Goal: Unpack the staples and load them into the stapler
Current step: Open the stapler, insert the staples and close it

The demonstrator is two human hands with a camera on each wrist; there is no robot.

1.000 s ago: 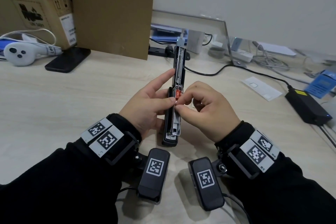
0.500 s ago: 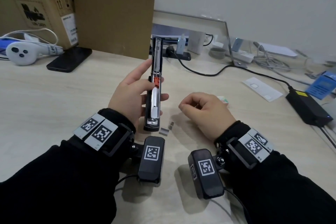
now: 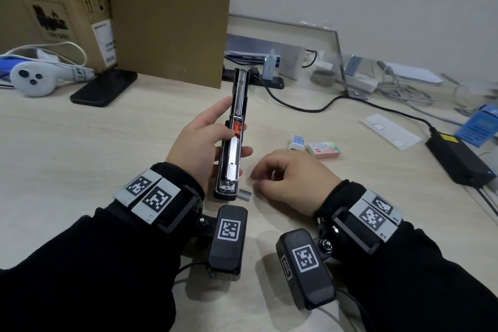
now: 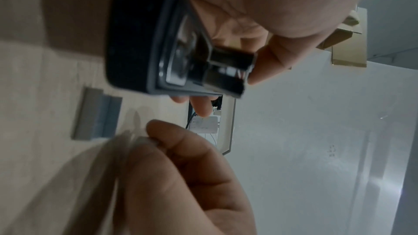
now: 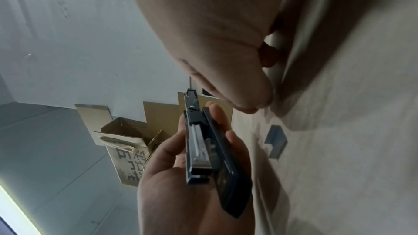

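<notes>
My left hand [image 3: 237, 141] grips a long black stapler [image 3: 237, 116], swung open flat and held just above the table. Its metal channel faces up with an orange pusher midway, and a silvery strip lies near its close end [image 5: 199, 149]. A short staple strip [image 3: 245, 194] lies loose on the table beside the stapler's near end. My right hand [image 3: 258, 180] rests on the table just right of that strip, with curled fingers and the thumb tip down. Whether it pinches another staple piece is hidden. Two small staple boxes [image 3: 323, 149] lie beyond it.
A black power brick [image 3: 458, 162] and its cable run along the right side. A phone [image 3: 103, 89], a white controller [image 3: 32, 79] and cardboard boxes [image 3: 167, 29] stand at the back left. A white card [image 3: 390, 133] lies at the right.
My right hand let go of the stapler, dropped to the table and slid left toward the loose staple pieces. My left hand carried the stapler to the left.
</notes>
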